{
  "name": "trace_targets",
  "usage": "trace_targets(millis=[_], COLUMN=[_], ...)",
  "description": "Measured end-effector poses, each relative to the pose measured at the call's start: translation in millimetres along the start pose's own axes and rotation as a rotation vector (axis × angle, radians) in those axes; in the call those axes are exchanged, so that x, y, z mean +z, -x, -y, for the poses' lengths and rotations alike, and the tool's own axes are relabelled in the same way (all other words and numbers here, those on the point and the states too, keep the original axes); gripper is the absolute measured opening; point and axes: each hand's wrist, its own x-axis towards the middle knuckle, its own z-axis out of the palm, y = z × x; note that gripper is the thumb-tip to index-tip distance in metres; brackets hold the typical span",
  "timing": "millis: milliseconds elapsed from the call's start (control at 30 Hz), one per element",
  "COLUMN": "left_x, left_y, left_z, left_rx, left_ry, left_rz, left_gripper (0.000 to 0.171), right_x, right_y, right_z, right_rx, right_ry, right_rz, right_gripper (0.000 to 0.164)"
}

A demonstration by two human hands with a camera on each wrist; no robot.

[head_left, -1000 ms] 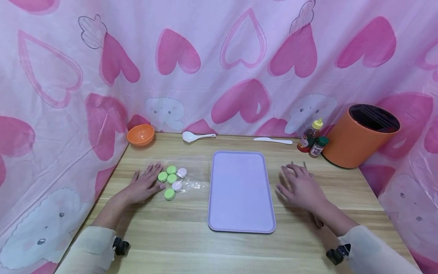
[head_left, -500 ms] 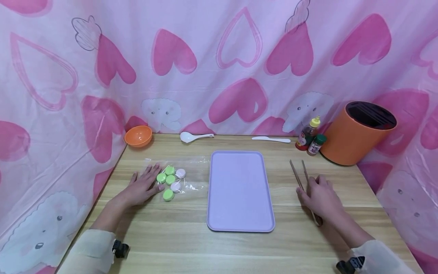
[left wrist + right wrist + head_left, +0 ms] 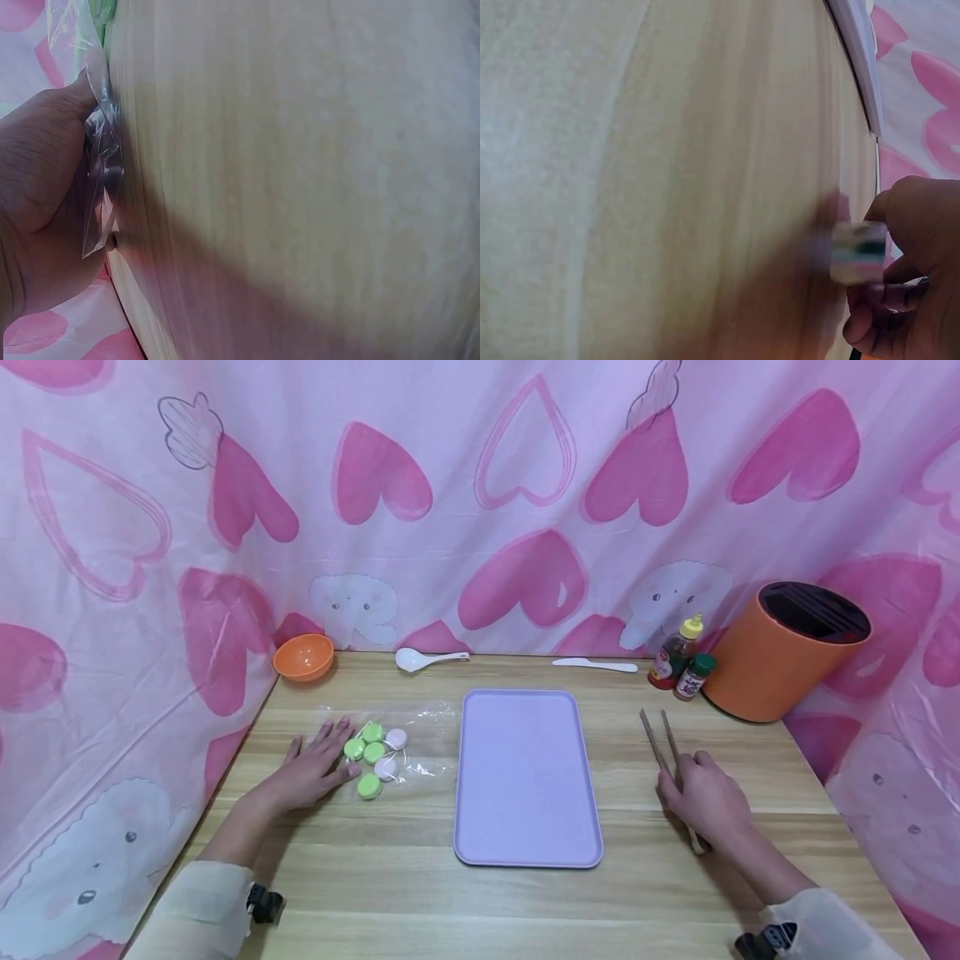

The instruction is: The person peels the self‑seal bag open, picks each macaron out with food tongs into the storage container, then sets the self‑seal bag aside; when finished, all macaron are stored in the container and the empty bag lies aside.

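Note:
In the head view, my left hand [image 3: 311, 772] rests on the left edge of a clear plastic bag [image 3: 431, 731], its fingers spread and fairly straight. Several green macarons [image 3: 369, 787] and two pale lilac macarons [image 3: 396, 739] lie by its fingertips, seemingly in or on the bag. The left wrist view shows the plastic against that palm. To the right, my right hand [image 3: 708, 797] grips a pair of brown tongs [image 3: 654, 743] near the middle, tips pointing away and slightly apart. In the right wrist view the tongs' rear end [image 3: 857, 253] is blurred beside the curled fingers.
A lilac tray [image 3: 527, 777] lies between the hands. Along the back are an orange bowl [image 3: 303, 658], a white spoon [image 3: 427, 660], a white knife [image 3: 595, 666], a yellow-capped bottle [image 3: 675, 656], a green-lidded jar [image 3: 695, 677] and an orange knife block [image 3: 780, 656]. Curtains enclose the table.
My right hand, earlier spread over the tongs, has drawn back to the right and taken hold of them. The tongs' tips are slightly closer together. My left hand stays in place.

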Motion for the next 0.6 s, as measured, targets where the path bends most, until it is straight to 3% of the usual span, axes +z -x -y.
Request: trace_targets(millis=[167,233,467,600], left_x=[-0.3,-0.2,1.0,0.7], left_y=[0.3,0.3,-1.5,-2.0], left_z=[-1.0,-0.9,0.7,1.3], left_rx=[0.003,0.004,-0.002,0.004], left_ry=[0.003,0.004,-0.001,-0.012], left_rz=[0.001,0.001,0.01,0.002], left_gripper=[0.089,0.089,0.091,0.09], right_x=[-5.3,-8.6,-19.8,-20.0], right_y=[-1.2,-3.4,-17.6,-27.0], right_z=[5.5,9.2,26.5,37.1], right_rx=[-0.096,-0.14,-0.256,-0.354], right_ry=[-0.007,-0.009,0.016,0.041], right_rz=[-0.126,-0.138,0.039,0.053], right_gripper=[0.025,0.028,0.049,0.049])
